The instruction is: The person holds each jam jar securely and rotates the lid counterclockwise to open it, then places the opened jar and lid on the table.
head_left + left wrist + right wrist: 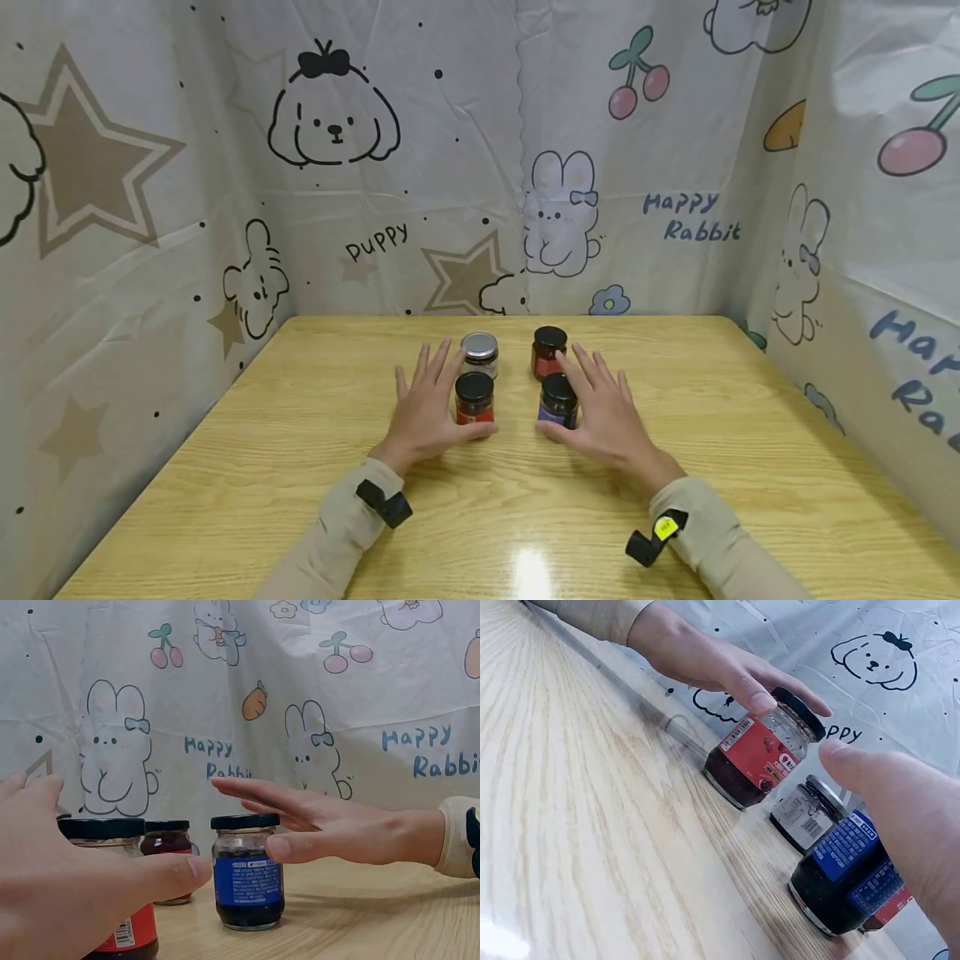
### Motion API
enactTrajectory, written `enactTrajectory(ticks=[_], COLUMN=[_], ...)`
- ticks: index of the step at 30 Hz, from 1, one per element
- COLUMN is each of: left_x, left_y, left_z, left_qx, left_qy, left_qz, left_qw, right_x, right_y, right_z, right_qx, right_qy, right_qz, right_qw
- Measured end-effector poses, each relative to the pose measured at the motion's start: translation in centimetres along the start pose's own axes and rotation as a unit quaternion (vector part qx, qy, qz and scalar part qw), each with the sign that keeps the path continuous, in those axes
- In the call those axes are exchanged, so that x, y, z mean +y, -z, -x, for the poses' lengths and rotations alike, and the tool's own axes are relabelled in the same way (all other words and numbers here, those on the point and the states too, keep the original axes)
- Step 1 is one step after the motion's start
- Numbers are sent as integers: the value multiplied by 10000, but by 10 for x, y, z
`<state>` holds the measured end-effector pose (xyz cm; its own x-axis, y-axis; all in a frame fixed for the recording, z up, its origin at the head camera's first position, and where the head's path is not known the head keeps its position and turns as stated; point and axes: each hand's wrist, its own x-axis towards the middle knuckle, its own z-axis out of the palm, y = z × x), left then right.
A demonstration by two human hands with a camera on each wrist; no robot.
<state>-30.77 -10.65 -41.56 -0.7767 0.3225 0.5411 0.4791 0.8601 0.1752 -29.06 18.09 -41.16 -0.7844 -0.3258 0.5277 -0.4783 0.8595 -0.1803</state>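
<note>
Head view: the left grip (431, 408) is released, fingers spread and thumb out straight, around the near red-labelled jar (475, 398); the right grip (611, 417) is likewise released, spread beside the near blue-labelled jar (557, 402). Whether either touches glass, I cannot tell. Both jars stand upright on the desk (225, 500), side by side with a gap between them. Just behind are a silver-lidded jar (480, 352) on the left and a far red-labelled jar (547, 348) on the right. Patterned cloth (450, 192) hangs behind the desk and along both sides.

The likeliest trouble, I judge, is a knock: near and far jars stand close, so fingertips reaching past a near one could bump its neighbour. The glass also looks smooth, so thumb and fingers closing unevenly might slide or tip a jar.

The left wrist view shows fine print on the blue label, unreadable from the head, but the silver-lidded jar does not appear there. The right wrist view brings out that jar's barcode and the fruit pictured on the near red label. Only the head view gives the layout from above.
</note>
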Motion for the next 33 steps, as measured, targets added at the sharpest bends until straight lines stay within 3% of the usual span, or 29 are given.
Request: enactTrajectory(ticks=[7, 33], left_x=[2, 4], left_y=[-2, -3], left_z=[1, 1], left_qx=[84, 290], left_qy=[-4, -51], left_qz=[-459, -561], left_qw=[9989, 9980], right_x=[-4, -5], right_y=[-2, -3], right_z=[1, 1], right_qx=[89, 188], right_qy=[95, 128], right_qz=[611, 837], right_qw=[9980, 9962])
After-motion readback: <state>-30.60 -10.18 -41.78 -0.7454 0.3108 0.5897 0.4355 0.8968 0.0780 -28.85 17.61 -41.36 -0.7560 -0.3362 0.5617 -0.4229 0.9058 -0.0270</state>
